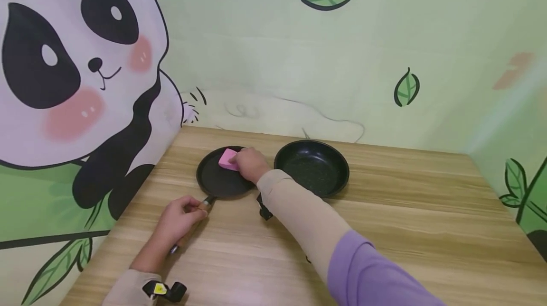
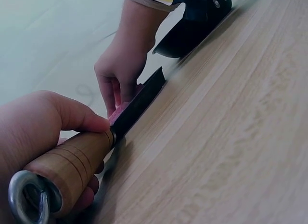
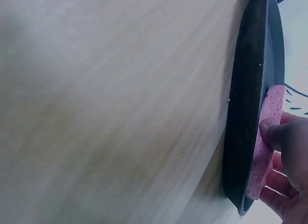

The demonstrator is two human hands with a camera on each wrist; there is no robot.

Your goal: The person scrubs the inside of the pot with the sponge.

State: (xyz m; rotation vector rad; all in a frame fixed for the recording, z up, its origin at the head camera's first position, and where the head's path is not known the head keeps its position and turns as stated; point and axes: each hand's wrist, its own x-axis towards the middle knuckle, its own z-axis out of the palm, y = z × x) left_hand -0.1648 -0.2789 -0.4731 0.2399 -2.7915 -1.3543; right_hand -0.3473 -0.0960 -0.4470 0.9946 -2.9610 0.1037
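A: Where do the hands sit?

B: Lower left of the head view, the left hand (image 1: 179, 223) is wrapped round the wooden handle (image 2: 67, 173) of the flat black pan (image 1: 222, 178), thumb over the top, fingers curled under. The right hand (image 1: 252, 163) is just left of the frame's centre, fingers pinched on a pink sponge (image 1: 228, 159) that lies inside that pan, against its upper rim.

A: Is the sponge actually pressed to the surface?

B: The right wrist view shows the sponge (image 3: 264, 137) flat against the pan's inner face, fingertips (image 3: 276, 135) curled over its edge. So touching, yes.

A: How far along is the wiping?

B: Hard to judge. The pan's surface looks dark and even in the head view, but it is too small there to tell clean from soiled. My guess is mid-scrub, with the sponge at the far side of the pan and the near part uncovered.

A: And the other pan?

B: The deeper black pan (image 1: 312, 166) sits right of centre on the wooden table (image 1: 406, 211), just beside the first. No hand or sponge is on it.
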